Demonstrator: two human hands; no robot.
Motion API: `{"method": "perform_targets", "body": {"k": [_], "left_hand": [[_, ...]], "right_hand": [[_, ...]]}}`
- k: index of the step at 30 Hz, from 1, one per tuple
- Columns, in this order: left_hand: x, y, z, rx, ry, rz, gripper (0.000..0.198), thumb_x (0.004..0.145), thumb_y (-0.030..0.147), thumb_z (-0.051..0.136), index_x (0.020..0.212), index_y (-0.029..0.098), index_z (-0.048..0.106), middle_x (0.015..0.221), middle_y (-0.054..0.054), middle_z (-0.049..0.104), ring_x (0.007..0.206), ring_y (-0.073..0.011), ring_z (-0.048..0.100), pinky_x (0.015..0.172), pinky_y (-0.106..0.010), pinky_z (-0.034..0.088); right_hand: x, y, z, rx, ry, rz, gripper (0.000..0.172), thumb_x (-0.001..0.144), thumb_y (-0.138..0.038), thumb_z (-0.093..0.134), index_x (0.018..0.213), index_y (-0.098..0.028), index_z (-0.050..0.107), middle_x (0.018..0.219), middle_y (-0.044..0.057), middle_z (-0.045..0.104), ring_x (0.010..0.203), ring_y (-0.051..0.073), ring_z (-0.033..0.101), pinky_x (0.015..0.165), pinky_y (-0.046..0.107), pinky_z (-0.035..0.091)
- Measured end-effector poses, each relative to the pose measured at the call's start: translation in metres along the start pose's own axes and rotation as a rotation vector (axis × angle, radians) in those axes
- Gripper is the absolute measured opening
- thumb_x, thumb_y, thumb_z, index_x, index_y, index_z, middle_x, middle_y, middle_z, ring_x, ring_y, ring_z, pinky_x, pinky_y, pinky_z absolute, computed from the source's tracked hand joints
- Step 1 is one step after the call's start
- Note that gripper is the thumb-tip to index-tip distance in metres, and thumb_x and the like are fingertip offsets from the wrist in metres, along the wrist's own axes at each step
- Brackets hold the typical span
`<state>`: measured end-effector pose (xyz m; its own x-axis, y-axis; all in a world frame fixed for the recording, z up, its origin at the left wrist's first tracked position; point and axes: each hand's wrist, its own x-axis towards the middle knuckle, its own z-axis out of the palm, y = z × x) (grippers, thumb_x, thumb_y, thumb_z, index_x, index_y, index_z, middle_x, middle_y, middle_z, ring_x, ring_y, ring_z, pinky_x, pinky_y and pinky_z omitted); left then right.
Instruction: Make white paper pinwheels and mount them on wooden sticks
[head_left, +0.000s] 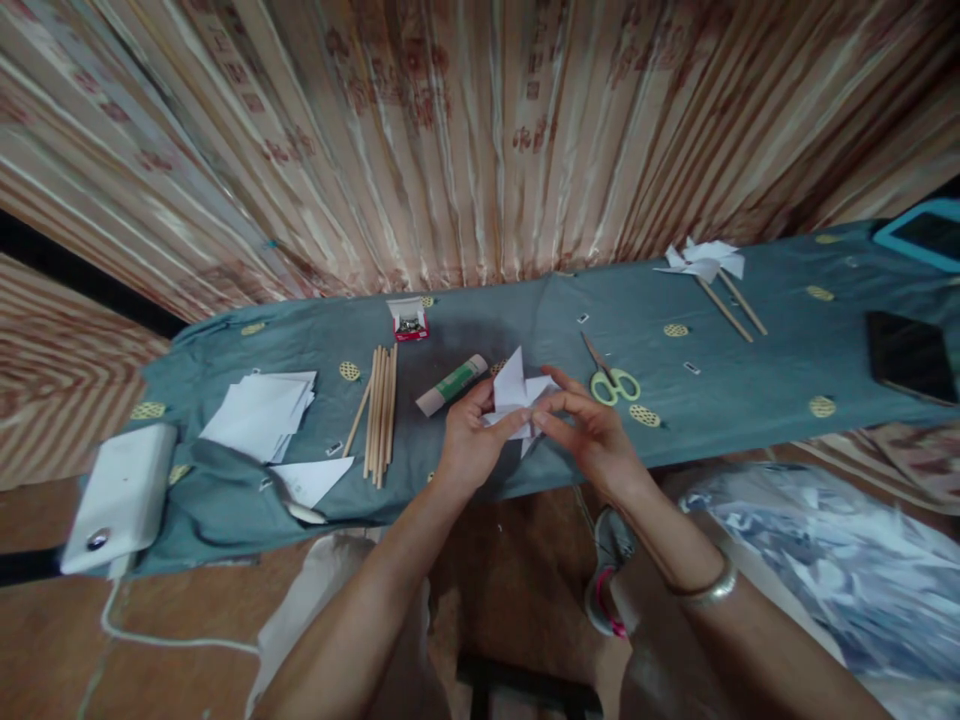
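Note:
A white paper pinwheel (511,385) is held between both hands over the front edge of the table. My left hand (474,432) grips its left side, thumb on the paper. From the right, my right hand (589,430) pinches it near the middle with thumb and fingers; whether a pin sits there is too small to tell. Just behind my left hand lies a glue stick (453,385) with a green label. Scissors (611,378) with light green handles rest beyond my right hand, blades pointing away.
Wooden sticks (381,415), a small red box (409,322) of metal bits and a stack of white paper (259,412) lie to the left, beside a white power bank (120,498). Finished-looking pinwheels on sticks (705,262) and a dark phone (909,355) lie right.

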<state>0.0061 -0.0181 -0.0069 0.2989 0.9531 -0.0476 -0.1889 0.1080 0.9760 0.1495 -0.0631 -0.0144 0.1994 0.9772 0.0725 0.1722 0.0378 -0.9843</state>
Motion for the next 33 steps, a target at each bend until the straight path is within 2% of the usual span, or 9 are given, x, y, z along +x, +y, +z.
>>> {"method": "perform_targets", "body": {"k": [6,9,13,15,17,19,22,26,33], "left_hand": [[-0.002,0.004,0.0,-0.025,0.02,-0.038,0.036,0.059,0.026,0.079,0.091,0.014,0.068,0.077,-0.002,0.071,0.067,-0.0143,0.061,0.065,-0.025,0.048],[-0.004,0.006,0.001,-0.062,0.027,-0.046,0.037,0.058,0.025,0.08,0.09,0.013,0.068,0.075,-0.001,0.071,0.065,-0.0127,0.06,0.063,-0.024,0.048],[-0.005,0.009,0.001,-0.105,0.015,-0.043,0.037,0.055,0.027,0.083,0.086,0.013,0.067,0.072,0.0,0.069,0.063,-0.0112,0.058,0.062,-0.022,0.046],[-0.006,0.009,0.002,-0.114,0.004,-0.047,0.037,0.054,0.03,0.084,0.084,0.014,0.067,0.072,0.001,0.069,0.063,-0.0113,0.058,0.063,-0.022,0.047],[-0.007,0.009,0.002,-0.12,-0.002,-0.055,0.039,0.054,0.032,0.085,0.084,0.014,0.067,0.072,0.0,0.069,0.064,-0.0117,0.058,0.064,-0.023,0.047],[-0.008,0.008,0.002,-0.119,-0.008,-0.069,0.04,0.053,0.034,0.085,0.084,0.014,0.067,0.074,-0.001,0.07,0.064,-0.0123,0.059,0.065,-0.024,0.048],[-0.01,0.008,0.003,-0.107,-0.025,-0.086,0.041,0.054,0.036,0.085,0.083,0.014,0.068,0.076,-0.002,0.07,0.065,-0.0132,0.06,0.066,-0.025,0.047],[-0.012,0.006,0.004,-0.081,-0.04,-0.101,0.041,0.054,0.037,0.085,0.083,0.014,0.068,0.073,-0.001,0.07,0.062,-0.0124,0.059,0.062,-0.024,0.046],[-0.014,0.004,0.006,-0.059,-0.05,-0.103,0.04,0.054,0.035,0.085,0.083,0.013,0.069,0.071,-0.001,0.069,0.06,-0.0113,0.058,0.062,-0.023,0.045]], "right_hand": [[0.001,0.003,0.0,-0.002,-0.011,-0.026,0.024,0.074,-0.047,0.07,0.076,-0.023,0.067,0.136,0.007,0.055,0.135,0.026,0.041,0.112,0.046,0.026],[0.002,0.008,0.0,0.01,0.028,-0.037,0.03,0.071,-0.047,0.072,0.086,-0.022,0.066,0.141,0.01,0.05,0.13,0.027,0.046,0.108,0.045,0.033],[0.005,0.012,0.002,0.055,0.112,-0.005,0.061,0.063,-0.046,0.078,0.115,-0.022,0.057,0.142,0.014,0.048,0.125,0.028,0.051,0.103,0.045,0.039],[0.006,0.012,0.002,0.097,0.13,0.019,0.077,0.058,-0.045,0.081,0.125,-0.021,0.05,0.137,0.016,0.053,0.118,0.027,0.057,0.099,0.043,0.044],[0.007,0.008,0.0,0.172,0.11,0.071,0.085,0.054,-0.043,0.084,0.127,-0.021,0.048,0.125,0.015,0.062,0.103,0.025,0.064,0.09,0.041,0.05],[0.006,0.002,-0.002,0.264,0.063,0.145,0.082,0.052,-0.04,0.086,0.123,-0.023,0.051,0.106,0.01,0.071,0.085,0.022,0.068,0.079,0.038,0.055],[0.002,-0.008,-0.005,0.349,-0.003,0.215,0.06,0.051,-0.036,0.087,0.103,-0.024,0.062,0.083,0.002,0.074,0.07,0.02,0.068,0.069,0.035,0.057],[-0.002,-0.016,-0.01,0.36,-0.059,0.235,0.038,0.05,-0.037,0.087,0.08,-0.022,0.07,0.075,0.001,0.074,0.066,0.019,0.068,0.065,0.034,0.057],[-0.004,-0.018,-0.015,0.395,-0.106,0.295,0.032,0.05,-0.034,0.088,0.075,-0.02,0.074,0.069,-0.001,0.074,0.06,0.016,0.065,0.06,0.03,0.054]]}}
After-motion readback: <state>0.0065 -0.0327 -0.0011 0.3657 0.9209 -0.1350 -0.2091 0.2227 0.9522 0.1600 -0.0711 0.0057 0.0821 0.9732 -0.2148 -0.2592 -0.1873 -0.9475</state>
